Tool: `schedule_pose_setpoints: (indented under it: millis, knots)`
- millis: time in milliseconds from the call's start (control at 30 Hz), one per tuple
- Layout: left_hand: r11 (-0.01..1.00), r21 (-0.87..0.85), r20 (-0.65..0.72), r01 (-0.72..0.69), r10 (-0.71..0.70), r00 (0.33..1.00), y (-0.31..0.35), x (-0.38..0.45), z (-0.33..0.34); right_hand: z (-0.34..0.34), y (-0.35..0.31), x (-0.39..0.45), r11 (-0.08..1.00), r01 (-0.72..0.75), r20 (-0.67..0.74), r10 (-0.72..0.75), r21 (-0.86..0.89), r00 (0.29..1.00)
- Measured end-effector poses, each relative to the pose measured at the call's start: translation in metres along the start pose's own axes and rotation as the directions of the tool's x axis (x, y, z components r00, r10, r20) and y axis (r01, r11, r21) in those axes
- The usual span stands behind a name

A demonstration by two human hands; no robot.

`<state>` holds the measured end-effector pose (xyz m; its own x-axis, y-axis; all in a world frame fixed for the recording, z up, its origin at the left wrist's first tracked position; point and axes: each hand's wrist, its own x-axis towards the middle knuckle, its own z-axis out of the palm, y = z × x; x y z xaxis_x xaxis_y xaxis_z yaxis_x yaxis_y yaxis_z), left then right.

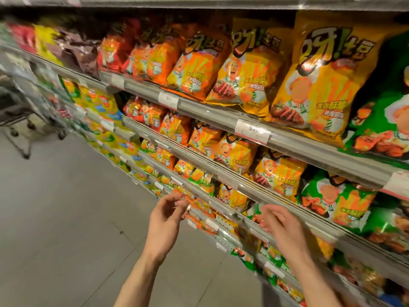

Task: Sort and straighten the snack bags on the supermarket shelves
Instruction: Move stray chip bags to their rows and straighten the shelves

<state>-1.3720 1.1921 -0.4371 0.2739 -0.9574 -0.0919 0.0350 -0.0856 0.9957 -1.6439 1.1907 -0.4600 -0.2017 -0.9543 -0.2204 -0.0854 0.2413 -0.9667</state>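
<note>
Rows of orange, yellow and green snack bags [241, 78] stand on several grey shelves [221, 111] running from upper left to lower right. My left hand [164, 214] hovers in front of a lower shelf with fingers loosely curled, close to small orange bags [192, 200]; it holds nothing that I can see. My right hand [280, 222] reaches to the front rail of the same lower shelf, fingers bent and relaxed, beside a green and orange bag [254, 212]. The picture is blurred by motion.
A shopping trolley [24, 120] stands on the grey tiled floor [66, 218] at the far left of the aisle. Price labels [251, 129] sit on the shelf rails. Yellow chip bags [104, 105] fill the shelves farther left.
</note>
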Motion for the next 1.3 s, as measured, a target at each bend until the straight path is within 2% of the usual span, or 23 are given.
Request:
schedule_pose_setpoints:
  millis: [200,433,667,867,1000,1133,1300]
  knots:
    - [1.0,0.023,-0.12,0.011,-0.008,0.993,-0.003,0.008,-0.032,0.04,-0.004,0.016,1.0,-0.005,0.092,0.004,0.017,0.996]
    - [1.0,-0.002,-0.153,0.017,-0.017,0.988,-0.001,0.048,-0.086,0.104,-0.013,0.037,1.0,0.004,0.121,-0.004,-0.002,0.993]
    - [0.999,-0.044,-0.127,0.0,-0.006,0.992,0.01,0.12,-0.182,0.216,-0.017,0.054,0.999,0.042,0.0,-0.042,-0.005,0.999]
    - [0.999,-0.043,-0.053,0.018,-0.021,0.998,0.012,0.183,-0.255,0.3,-0.04,0.06,0.974,0.068,-0.017,-0.073,-0.216,0.997]
    - [0.997,-0.05,0.0,0.066,-0.066,0.998,0.007,0.217,-0.27,0.329,-0.041,0.067,1.0,-0.007,-0.167,0.003,-0.023,0.986]
    - [0.992,-0.046,0.02,0.118,-0.117,0.993,-0.002,0.256,-0.264,0.338,-0.045,0.084,0.999,-0.033,-0.215,0.031,-0.002,0.976]
    - [0.989,0.04,0.095,0.143,-0.147,0.985,-0.005,0.303,-0.246,0.346,-0.036,0.116,0.996,-0.074,-0.269,0.087,0.055,0.959]
